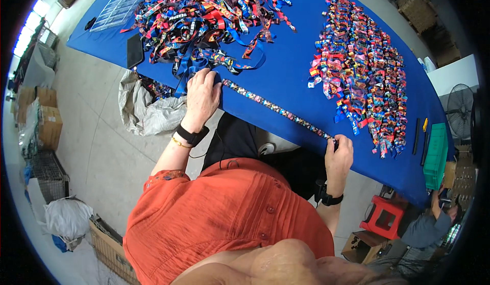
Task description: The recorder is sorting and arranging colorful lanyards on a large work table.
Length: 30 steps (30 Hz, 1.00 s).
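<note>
A narrow lanyard strap [275,109] with a busy multicoloured print stretches taut and slanting along the near edge of the blue-covered table [291,75]. My right hand [338,155] pinches its lower right end at the table edge. Its upper left end is under my left hand [203,91], whose fingers curl down over it and partly hide their grip. Just beyond the left hand lies a loose, tangled heap of printed lanyards [204,22], with a blue strap [260,60] looping out of it. To the right, several rows of rolled-up lanyards [362,70] cover the cloth.
A black phone [135,51] and a white wire rack [120,4] lie at the left. Below the table edge sits a white sack [148,106]. At the right are a green tray [435,155], dark stick-like tools [416,136], a red stool [384,216] and another person [426,226].
</note>
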Available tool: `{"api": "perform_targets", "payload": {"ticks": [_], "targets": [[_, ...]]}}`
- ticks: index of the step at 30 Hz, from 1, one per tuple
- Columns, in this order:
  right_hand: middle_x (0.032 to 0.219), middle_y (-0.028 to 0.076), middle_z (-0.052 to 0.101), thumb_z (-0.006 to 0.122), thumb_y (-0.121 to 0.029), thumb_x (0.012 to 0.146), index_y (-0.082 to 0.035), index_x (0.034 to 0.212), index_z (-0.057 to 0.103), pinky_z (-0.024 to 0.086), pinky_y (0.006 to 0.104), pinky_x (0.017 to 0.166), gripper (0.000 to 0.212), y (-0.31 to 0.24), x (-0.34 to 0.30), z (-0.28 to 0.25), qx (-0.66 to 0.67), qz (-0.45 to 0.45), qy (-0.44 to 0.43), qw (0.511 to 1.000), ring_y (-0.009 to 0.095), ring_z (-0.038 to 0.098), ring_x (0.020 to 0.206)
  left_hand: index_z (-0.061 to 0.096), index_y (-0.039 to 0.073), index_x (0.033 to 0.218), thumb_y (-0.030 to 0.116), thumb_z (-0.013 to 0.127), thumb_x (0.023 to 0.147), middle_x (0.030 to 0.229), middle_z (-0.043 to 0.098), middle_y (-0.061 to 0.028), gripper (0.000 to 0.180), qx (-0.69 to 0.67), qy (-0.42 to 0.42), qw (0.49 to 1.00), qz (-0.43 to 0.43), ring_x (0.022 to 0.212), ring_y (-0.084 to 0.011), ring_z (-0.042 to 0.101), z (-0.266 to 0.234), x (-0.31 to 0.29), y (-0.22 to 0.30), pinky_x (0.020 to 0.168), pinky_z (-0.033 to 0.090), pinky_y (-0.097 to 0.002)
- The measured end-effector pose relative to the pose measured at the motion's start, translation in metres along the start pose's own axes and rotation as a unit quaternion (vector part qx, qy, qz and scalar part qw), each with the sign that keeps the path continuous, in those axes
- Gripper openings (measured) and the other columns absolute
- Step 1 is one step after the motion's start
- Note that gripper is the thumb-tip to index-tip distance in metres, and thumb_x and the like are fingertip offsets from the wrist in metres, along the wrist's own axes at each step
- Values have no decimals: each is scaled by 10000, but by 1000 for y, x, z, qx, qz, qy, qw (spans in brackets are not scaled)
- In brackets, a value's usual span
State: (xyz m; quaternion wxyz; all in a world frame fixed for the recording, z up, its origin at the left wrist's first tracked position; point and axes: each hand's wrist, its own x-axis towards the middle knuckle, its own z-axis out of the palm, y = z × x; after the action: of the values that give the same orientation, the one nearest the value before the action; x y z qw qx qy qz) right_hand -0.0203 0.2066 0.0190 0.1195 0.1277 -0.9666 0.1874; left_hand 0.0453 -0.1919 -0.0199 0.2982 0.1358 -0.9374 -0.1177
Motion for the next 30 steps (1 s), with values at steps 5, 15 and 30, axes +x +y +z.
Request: {"api": "perform_targets", "payload": {"ticks": [5,15,30], "targets": [[991,181,610,655,-139,878,-10,1012,602,473,454,834,193,0,-1,0,10,-4,8,1000,382,580,942,597,53,1154,125,671,807,1134,591,-132,362,87,104,991,-12,1059,-332,555,-25,6,-7,921,406,-442],[1004,183,603,653,-142,884,-5,1013,597,472,451,834,197,-3,0,0,-5,-6,5,1000,386,575,948,532,50,935,134,625,867,860,577,-139,144,176,81,977,-88,798,-335,576,-23,-1,-44,730,440,-457],[1008,193,585,661,-145,880,-13,1041,580,474,470,828,224,-1,-2,3,-22,-6,1,1000,399,567,945,459,-34,1138,47,435,1016,1107,671,-164,148,-575,102,810,-45,977,-187,681,-79,158,-6,885,540,-292]]}}
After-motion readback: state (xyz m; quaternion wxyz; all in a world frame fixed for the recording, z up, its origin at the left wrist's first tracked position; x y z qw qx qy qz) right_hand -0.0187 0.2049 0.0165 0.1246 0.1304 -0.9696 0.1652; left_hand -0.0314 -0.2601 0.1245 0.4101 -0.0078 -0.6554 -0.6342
